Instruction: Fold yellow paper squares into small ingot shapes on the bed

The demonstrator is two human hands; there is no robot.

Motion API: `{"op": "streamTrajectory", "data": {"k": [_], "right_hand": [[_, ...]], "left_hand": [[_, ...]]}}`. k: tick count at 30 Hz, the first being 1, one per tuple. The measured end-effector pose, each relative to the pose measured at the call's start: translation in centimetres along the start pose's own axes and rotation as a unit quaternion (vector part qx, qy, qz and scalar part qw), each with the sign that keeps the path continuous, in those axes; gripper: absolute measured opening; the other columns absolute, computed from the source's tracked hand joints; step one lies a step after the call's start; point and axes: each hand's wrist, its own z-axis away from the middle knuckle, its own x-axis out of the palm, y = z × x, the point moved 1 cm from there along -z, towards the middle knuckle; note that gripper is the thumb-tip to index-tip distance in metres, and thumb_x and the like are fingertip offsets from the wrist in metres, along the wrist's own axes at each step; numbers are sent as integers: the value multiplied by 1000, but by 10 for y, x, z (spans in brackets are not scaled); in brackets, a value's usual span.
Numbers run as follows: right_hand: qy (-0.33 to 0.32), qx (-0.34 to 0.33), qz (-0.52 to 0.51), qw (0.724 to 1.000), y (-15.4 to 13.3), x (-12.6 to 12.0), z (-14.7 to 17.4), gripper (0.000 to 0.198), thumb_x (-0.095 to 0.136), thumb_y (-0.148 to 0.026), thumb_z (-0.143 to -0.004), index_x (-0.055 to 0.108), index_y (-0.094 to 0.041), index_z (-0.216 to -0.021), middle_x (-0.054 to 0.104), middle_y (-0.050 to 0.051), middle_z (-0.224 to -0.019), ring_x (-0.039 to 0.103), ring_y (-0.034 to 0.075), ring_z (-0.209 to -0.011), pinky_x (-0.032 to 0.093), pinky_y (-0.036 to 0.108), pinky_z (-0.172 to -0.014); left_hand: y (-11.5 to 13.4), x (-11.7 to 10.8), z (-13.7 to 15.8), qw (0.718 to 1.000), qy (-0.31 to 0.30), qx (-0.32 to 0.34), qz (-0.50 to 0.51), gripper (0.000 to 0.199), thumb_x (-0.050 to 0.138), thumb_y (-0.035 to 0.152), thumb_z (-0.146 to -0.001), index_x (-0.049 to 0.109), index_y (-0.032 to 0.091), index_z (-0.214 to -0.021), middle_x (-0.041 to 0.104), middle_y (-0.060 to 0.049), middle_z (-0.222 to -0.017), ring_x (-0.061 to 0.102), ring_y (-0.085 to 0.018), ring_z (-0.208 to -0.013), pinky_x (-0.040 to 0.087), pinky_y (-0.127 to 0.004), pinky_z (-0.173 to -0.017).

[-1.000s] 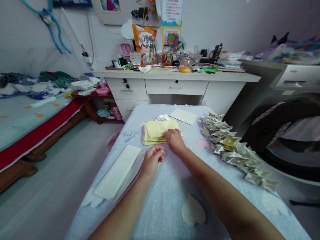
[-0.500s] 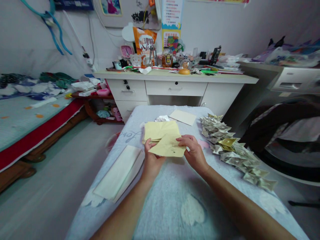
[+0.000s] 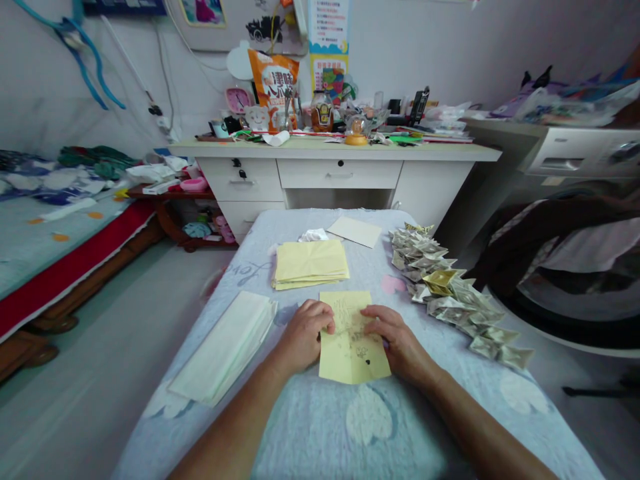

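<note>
A yellow sheet of paper (image 3: 350, 357) with dark marks and a crease down its middle is held low over the cloth-covered table. My left hand (image 3: 305, 333) grips its left edge, fingers curled. On the opposite edge my right hand (image 3: 400, 337) pinches the sheet, thumb partly hidden. Just beyond lies a stack of yellow paper (image 3: 311, 261). To the left is a pile of long whitish folded paper (image 3: 223, 347). Rows of folded silvery paper pieces (image 3: 463, 303), one of them gold, run along the right side of the table.
A pale card (image 3: 355, 231) and a crumpled white tissue (image 3: 314, 235) lie at the table's far end. Behind stands a white desk (image 3: 340, 175) crowded with a snack bag, a jar and other items. A bed is at the left, a washing machine (image 3: 570, 157) at the right.
The yellow sheet has come off the stack toward me and now stands lengthwise, opened out between both hands. My view has shifted slightly to the right.
</note>
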Motion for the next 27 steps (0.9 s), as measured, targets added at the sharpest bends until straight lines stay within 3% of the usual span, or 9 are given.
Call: {"op": "streamTrajectory", "data": {"k": [5, 11, 14, 17, 20, 23, 27], "right_hand": [[-28, -17, -30, 999, 3, -1, 1, 16, 64, -20, -77, 63, -23, -93, 64, 8, -110, 58, 23, -105, 42, 40, -91], [-32, -14, -53, 998, 5, -2, 1, 21, 67, -28, -75, 63, -23, -96, 64, 9, -110, 58, 23, -106, 42, 41, -92], [-36, 10, -79, 996, 4, -4, 0, 16, 59, -24, -82, 64, -24, -97, 65, 7, -108, 56, 22, -108, 40, 41, -95], [-48, 70, -97, 992, 1, -7, -2, 16, 51, -25, -89, 65, -22, -92, 66, 7, -99, 58, 21, -100, 43, 38, -91], [-50, 133, -101, 985, -1, -6, -4, 19, 48, -30, -90, 64, -20, -85, 65, 6, -87, 59, 20, -89, 45, 35, -84], [-33, 192, -106, 975, -1, -3, -5, 17, 52, -30, -86, 58, -19, -98, 65, 5, -86, 60, 19, -84, 46, 33, -80], [-7, 234, -65, 970, 1, 1, -6, 54, 57, -26, -80, 36, -18, -129, 64, 1, -81, 59, 20, -81, 43, 37, -86]], "left_hand": [[-1, -1, 0, 997, -75, 4, 18, 17, 59, 4, -70, 62, 19, -77, 64, -2, -91, 54, -18, -91, 39, -30, -82], [3, -8, -2, 994, -106, 19, 18, 15, 63, 9, -68, 66, 19, -79, 65, -3, -94, 56, -19, -92, 40, -30, -84], [4, -10, -1, 993, -118, -10, 28, 3, 62, 17, -73, 66, 18, -73, 66, -3, -85, 58, -19, -88, 41, -29, -81], [4, -9, 1, 988, -118, -67, 75, 10, 60, 23, -76, 67, 18, -80, 68, -3, -85, 61, -19, -86, 44, -28, -80], [4, -8, 2, 980, -97, -102, 143, 23, 58, 22, -76, 65, 19, -98, 69, -2, -94, 62, -18, -87, 46, -26, -78], [4, -5, 2, 973, -48, -146, 170, 42, 60, 21, -75, 54, 20, -116, 68, -1, -91, 63, -16, -79, 46, -23, -68], [2, 2, 1, 972, -8, -187, 140, 84, 61, 19, -75, 16, 21, -145, 64, 5, -70, 59, -12, -60, 41, -21, -59]]}}
